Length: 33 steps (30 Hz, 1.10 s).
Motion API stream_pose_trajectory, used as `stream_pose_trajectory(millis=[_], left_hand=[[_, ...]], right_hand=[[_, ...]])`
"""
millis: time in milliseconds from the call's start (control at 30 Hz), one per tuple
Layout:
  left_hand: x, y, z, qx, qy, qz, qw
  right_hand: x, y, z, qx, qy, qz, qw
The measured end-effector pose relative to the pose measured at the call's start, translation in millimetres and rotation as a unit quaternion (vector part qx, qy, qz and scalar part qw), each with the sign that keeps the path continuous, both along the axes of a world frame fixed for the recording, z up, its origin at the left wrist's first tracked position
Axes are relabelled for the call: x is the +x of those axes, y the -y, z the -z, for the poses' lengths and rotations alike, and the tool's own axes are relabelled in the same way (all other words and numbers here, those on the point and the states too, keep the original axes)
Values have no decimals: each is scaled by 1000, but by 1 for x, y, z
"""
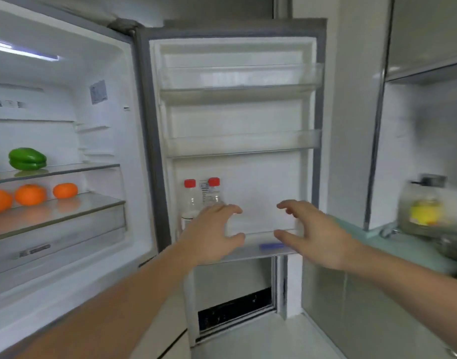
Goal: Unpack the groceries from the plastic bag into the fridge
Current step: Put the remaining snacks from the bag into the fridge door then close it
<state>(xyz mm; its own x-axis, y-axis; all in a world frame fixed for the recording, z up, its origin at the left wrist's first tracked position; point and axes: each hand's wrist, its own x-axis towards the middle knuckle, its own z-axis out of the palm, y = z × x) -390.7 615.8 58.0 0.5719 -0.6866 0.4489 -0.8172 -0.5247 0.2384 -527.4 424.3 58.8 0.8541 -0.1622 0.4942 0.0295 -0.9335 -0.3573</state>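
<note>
Two bare hands, left hand (211, 234) and right hand (315, 231), hover empty with fingers loosely spread before the lowest door shelf (263, 251). Two red-capped bottles (204, 198) stand there; three oranges (30, 195) and one green pepper (27, 158) sit on fridge shelves.

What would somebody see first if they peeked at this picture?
Probably the two empty hands, the left hand and the right hand, reaching with fingers spread toward the lowest bin of the open fridge door. Next, two red-capped bottles standing in that bin beside the left hand. Inside the fridge, a green bell pepper sits one shelf above three oranges.
</note>
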Motion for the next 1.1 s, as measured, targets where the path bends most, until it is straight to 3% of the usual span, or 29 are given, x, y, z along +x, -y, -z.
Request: stream_pose_trajectory(millis=[233,400,533,767,933,1100], left_hand=[[-91,165,13,11,-13,176,984],[-171,275,27,18,-77,337,938],[-247,345,40,40,-88,474,875],[-382,405,59,80,-71,653,750],[-472,395,74,107,-77,735,666],[-558,351,82,125,-76,797,587]], right_hand=[[-153,118,20,34,-12,223,974],[-263,153,46,88,-31,399,912],[-343,148,59,115,-31,542,832],[-458,87,71,138,-24,740,657],[-520,14,87,133,-20,834,536],[-566,-63,91,136,5,882,450]])
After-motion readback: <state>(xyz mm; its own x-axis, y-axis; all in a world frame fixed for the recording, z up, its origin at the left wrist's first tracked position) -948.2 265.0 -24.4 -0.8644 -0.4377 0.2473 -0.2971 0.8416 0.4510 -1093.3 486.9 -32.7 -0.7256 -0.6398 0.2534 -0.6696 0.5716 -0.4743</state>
